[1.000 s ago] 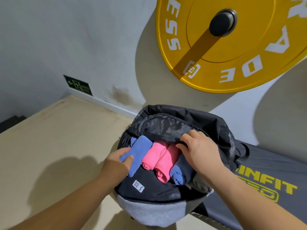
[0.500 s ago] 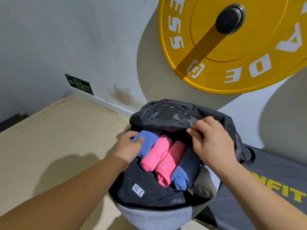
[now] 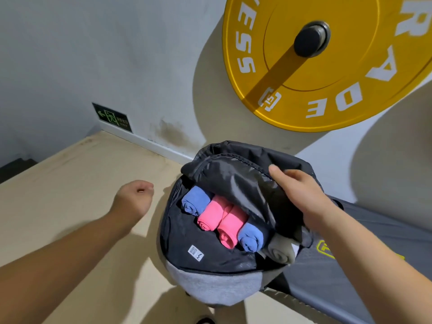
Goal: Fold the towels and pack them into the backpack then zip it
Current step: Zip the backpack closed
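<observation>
Backpack [image 3: 210, 285]: grey base nearest, black mouth open up toward the camera. It sits at the edge of the tan platform [image 3: 70, 183], against the grey bench pad [image 3: 350, 291].
Inner label [image 3: 196, 252]: small white tag on the black lining. Its print is too small to read.
Towels: five rolls lie side by side in the mouth: left blue roll [image 3: 194, 203], pink rolls [image 3: 212, 217], right blue roll [image 3: 251, 240], olive roll [image 3: 280, 252]. The olive one pokes out at the right rim.
Left hand [image 3: 135, 197]: off the bag, over the platform, fingers curled in, holding nothing.
Right hand [image 3: 301, 195]: lies on the black flap [image 3: 233, 176], thumb stretched along it. Its fingers are hidden beyond the flap, so I cannot tell whether they grip.
Step in hand: packing looks finished. Closing the flap and zipping seem to remain.
Doing it well: push the olive roll fully inside the zip line first. Draw the flap down flat over the rolls. Let the left hand steady the rim while the right finds the slider, which is not visible. Keep towel edges and lining clear of the teeth.
Bench pad writing: a yellow outlined logo, mostly hidden by the right forearm, unreadable.
Exit sign [image 3: 113, 116]: green, with a left arrow and a running figure. The small text is illegible.
Weight plate [image 3: 350, 97]: yellow, hung on a wall peg. White letters "ESS" and "ADE" can be read, other letters are cut off, and there is a square logo mark.
</observation>
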Demonstrator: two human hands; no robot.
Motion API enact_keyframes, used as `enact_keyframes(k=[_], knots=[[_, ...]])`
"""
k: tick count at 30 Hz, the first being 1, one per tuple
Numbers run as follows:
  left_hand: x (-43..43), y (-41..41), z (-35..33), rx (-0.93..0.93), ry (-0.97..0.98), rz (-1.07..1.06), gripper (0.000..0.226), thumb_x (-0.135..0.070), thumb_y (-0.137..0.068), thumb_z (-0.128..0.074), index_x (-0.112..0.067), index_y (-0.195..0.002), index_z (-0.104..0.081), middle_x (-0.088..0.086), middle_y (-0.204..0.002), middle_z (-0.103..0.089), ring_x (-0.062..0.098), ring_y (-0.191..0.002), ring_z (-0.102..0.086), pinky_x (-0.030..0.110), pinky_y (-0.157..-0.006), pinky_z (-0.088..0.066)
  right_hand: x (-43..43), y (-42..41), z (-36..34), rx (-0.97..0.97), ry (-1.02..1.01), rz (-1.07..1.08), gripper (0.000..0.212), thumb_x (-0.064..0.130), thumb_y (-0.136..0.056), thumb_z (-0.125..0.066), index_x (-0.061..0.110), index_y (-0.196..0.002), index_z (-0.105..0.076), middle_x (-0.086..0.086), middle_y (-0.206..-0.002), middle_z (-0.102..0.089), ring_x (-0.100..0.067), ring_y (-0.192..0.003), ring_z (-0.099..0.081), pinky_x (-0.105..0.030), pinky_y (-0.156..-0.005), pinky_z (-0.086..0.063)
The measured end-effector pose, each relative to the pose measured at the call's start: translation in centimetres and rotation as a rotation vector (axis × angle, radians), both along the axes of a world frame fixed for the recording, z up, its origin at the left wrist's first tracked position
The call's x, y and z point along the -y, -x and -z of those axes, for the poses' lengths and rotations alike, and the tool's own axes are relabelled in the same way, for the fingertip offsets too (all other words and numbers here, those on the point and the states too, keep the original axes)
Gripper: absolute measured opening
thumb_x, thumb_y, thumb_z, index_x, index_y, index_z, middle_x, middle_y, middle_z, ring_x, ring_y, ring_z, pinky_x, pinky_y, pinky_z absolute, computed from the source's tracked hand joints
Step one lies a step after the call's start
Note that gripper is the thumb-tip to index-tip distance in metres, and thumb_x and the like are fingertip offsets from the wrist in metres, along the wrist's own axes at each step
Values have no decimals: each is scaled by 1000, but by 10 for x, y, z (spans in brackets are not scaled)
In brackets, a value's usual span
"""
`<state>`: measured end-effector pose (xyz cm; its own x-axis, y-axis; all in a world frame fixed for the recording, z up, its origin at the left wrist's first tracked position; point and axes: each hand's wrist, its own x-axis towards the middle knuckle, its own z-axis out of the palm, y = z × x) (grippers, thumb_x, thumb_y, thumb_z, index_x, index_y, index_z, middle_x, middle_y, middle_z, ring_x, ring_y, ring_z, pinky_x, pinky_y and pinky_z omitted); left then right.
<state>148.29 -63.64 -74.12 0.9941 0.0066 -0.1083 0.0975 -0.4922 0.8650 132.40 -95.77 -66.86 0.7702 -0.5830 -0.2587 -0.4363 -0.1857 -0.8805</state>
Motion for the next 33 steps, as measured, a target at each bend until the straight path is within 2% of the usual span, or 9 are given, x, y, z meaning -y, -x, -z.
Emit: enact_keyframes(k=[2,6,9,12,15,20,24,29,33], knots=[[-12,-3,-10,-26,35,-13,15,-20,-99,-58,-15,-97,-72,6,-102,-69,27,-96,-60,33,-91,-50,-15,5,-24,-45,-60,-201,63,79,-85,-50,28,-116,-70,8,-125,-66,-15,-116,-58,-34,-98,-39],[-29,-8,-26,-61,149,7,21,-34,-93,-61,-18,-92,-74,4,-91,-69,24,-85,-62,38,-82,-53,-53,13,-50,-213,-113,-700,98,80,-92,-19,1,-85,-78,-14,-97,-78,-29,-93,-69,-43,-89,-52],[-31,-9,-26,-105,143,69,30,-45,-83,-62,-19,-88,-74,0,-85,-70,20,-76,-62,36,-71,-46,-81,16,-39,-281,42,-834,78,65,-99,-38,-2,-87,-74,-15,-87,-78,-25,-75,-69,-43,-77,-55],[-27,-10,-12,-104,123,177,21,-29,-96,-59,-15,-87,-72,0,-83,-66,19,-79,-62,31,-72,-48,-95,11,-12,-149,302,-757,46,51,-97,-59,12,-75,-68,-2,-68,-69,-13,-61,-58,-35,-65,-49],[-15,-21,3,-76,60,242,22,-24,-99,-54,-14,-89,-70,3,-86,-66,22,-84,-63,33,-77,-50,-94,1,17,-41,634,-737,31,58,-91,-59,28,-94,-65,11,-92,-66,-10,-89,-62,-35,-85,-51],[16,-61,22,-77,-4,348,22,-13,-103,-43,-23,-104,-63,2,-110,-66,23,-99,-66,35,-81,-56,-96,-8,49,-100,672,-843,79,83,-76,-45,35,-138,-51,19,-144,-45,-7,-132,-46,-28,-110,-40],[39,-85,38,-157,18,474,45,8,-92,-49,-19,-126,-60,-8,-120,-62,13,-76,-62,23,-56,-50,-106,-31,48,-63,743,-872,80,81,-79,-47,41,-148,-38,22,-157,-27,-2,-145,-28,-24,-119,-28],[43,-109,66,-191,29,649,52,0,-79,-59,-17,-128,-64,4,-120,-74,18,-108,-69,30,-98,-52,-120,-92,44,-60,873,-1016,80,72,-88,-51,41,-156,-22,14,-169,-6,-14,-156,2,-40,-127,-6],[39,-114,80,-201,-48,670,29,12,-87,-54,-14,-91,-67,-10,-74,-66,-2,-61,-56,15,-63,-44,-133,-138,64,-110,984,-1169,65,64,-98,-38,40,-156,-23,11,-170,-5,-19,-156,6,-48,-126,2]])
